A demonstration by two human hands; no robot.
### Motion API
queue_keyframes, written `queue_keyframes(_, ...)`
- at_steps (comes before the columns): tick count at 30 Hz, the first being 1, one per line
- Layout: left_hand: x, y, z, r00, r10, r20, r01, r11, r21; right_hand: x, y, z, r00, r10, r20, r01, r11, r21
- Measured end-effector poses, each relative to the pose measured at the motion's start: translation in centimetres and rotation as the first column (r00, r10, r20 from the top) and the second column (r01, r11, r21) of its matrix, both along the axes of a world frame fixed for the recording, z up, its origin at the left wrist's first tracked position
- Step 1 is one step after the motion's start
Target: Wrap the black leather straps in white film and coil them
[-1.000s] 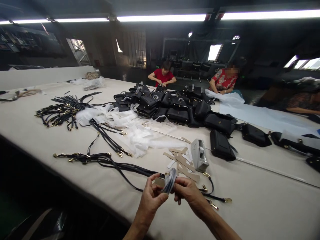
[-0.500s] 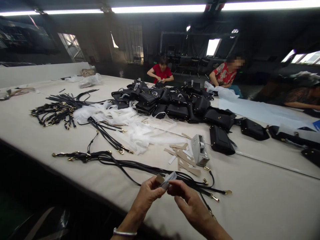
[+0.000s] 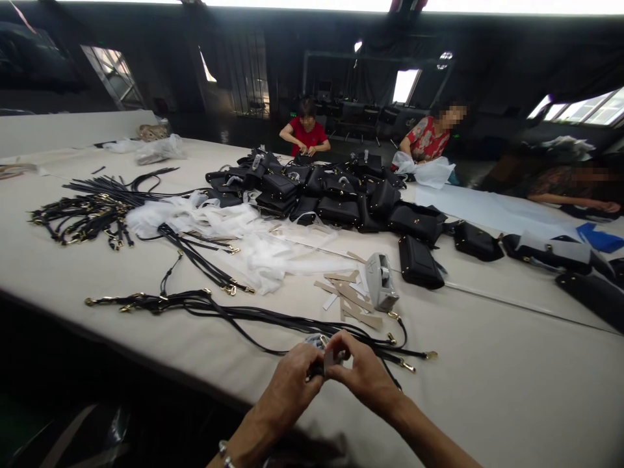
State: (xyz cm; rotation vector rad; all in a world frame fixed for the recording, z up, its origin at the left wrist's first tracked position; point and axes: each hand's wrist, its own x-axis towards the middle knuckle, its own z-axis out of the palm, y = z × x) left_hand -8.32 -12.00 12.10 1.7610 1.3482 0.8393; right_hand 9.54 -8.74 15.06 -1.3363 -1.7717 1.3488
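My left hand (image 3: 296, 374) is closed, with crumpled clear plastic film (image 3: 314, 340) showing above its fingers. Something dark also shows inside that grip; its kind is hidden. Right beside it, my right hand (image 3: 361, 374) pinches a small grey-brown strip (image 3: 330, 364), perhaps paper or card. The fingertips of both hands nearly meet near the front edge of the table. Just beyond them lie long black straps (image 3: 273, 321) with gold clasps. A grey tape dispenser (image 3: 381, 283) stands behind these, next to scattered brown paper strips (image 3: 355, 300).
Black bags (image 3: 336, 209) are heaped mid-table, and white wrapping sheets (image 3: 253, 250) lie left of them. More bundled straps (image 3: 82, 218) are at the left. Across the table, a person in red (image 3: 308, 135) and a person in a patterned top (image 3: 428, 138) work; another sits far right.
My right hand has come in against the left and now pinches the strip. My left hand has turned so its back faces up. The view has shifted slightly.
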Motion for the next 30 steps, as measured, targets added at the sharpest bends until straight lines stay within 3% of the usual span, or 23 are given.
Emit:
queue_keyframes(3, 0.1, -0.7, 0.0, 0.998, -0.048, -0.031, 0.049, 0.998, 0.024, 0.3, 0.0, -0.5, 0.990, 0.001, -0.142, -0.034, 0.972, -0.231)
queue_keyframes(7, 0.2, -1.4, 0.6, 0.994, -0.100, 0.034, 0.101, 0.993, -0.055, 1.1, 0.1, -1.5, 0.979, 0.001, -0.204, -0.077, 0.926, -0.369)
queue_keyframes(14, 1.2, -1.0, 0.5, 0.987, -0.048, 0.151, 0.097, 0.939, -0.331, 2.4, 0.1, -2.3, 0.985, -0.025, -0.169, -0.047, 0.910, -0.413)
queue_keyframes(18, 2.4, -0.7, -0.1, 0.946, 0.007, 0.324, 0.155, 0.867, -0.473, 3.4, 0.6, -2.0, 0.991, 0.070, -0.112, -0.110, 0.909, -0.403)
queue_keyframes(23, 3.7, -0.8, -0.7, 0.951, 0.037, 0.307, 0.120, 0.870, -0.478, 4.1, 1.3, -1.4, 0.985, 0.160, 0.067, -0.135, 0.949, -0.286)
queue_keyframes(26, 4.8, -0.7, -1.3, 0.941, 0.091, 0.326, 0.079, 0.877, -0.473, 4.2, 1.4, -1.1, 0.965, 0.137, 0.222, -0.123, 0.989, -0.078)
queue_keyframes(30, 6.1, -0.1, -2.0, 0.852, 0.210, 0.478, 0.112, 0.820, -0.561, 5.0, 1.2, -0.7, 0.927, 0.130, 0.352, -0.198, 0.967, 0.162)
